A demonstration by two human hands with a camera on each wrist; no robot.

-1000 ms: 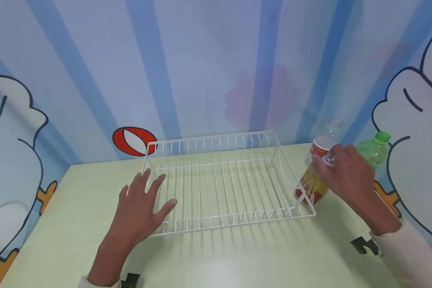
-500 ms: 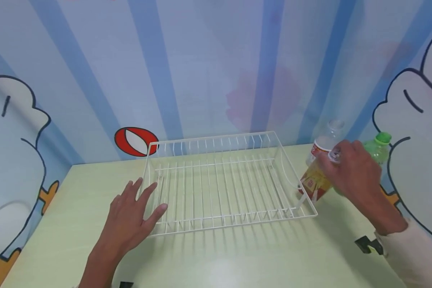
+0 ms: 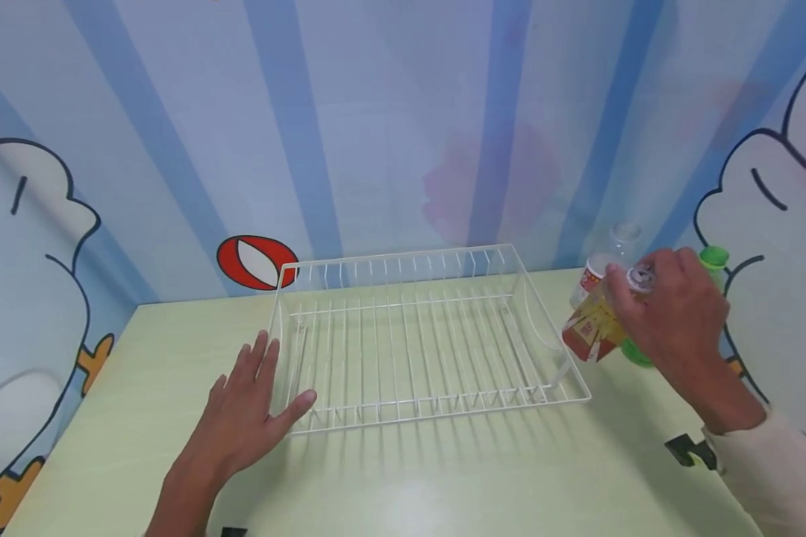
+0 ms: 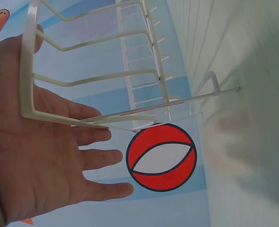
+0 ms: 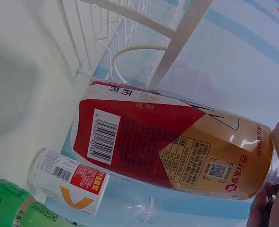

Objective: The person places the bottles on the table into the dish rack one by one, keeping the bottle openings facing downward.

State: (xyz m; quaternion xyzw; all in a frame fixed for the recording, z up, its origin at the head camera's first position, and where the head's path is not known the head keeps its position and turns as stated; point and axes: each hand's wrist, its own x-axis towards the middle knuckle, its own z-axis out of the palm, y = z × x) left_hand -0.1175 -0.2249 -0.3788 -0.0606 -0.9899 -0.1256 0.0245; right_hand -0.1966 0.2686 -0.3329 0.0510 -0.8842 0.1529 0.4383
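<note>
My right hand (image 3: 675, 306) grips a drink bottle (image 3: 594, 324) around its neck. The bottle's wrap is red and gold, and it leans with its base toward the rack. In the right wrist view its barcode and printed side (image 5: 177, 142) face the camera. A white wire dish rack (image 3: 396, 254) stands on the table, its right end close to the bottle. At the rack's left end is my left hand (image 3: 238, 418), its fingers straight and spread, holding nothing. The left wrist view shows the rack's corner (image 4: 28, 111) across the palm; I cannot tell whether they touch.
Behind the held bottle stands a clear bottle (image 3: 594, 274) with a white and red label. A green bottle (image 3: 714, 259) is partly hidden behind my right hand. The striped wall (image 3: 389, 149) rises directly behind the pale table (image 3: 410, 485).
My right hand has moved slightly right and up, and the gripped bottle has tilted further, its base rising. The left hand has shifted slightly left and its fingers have straightened.
</note>
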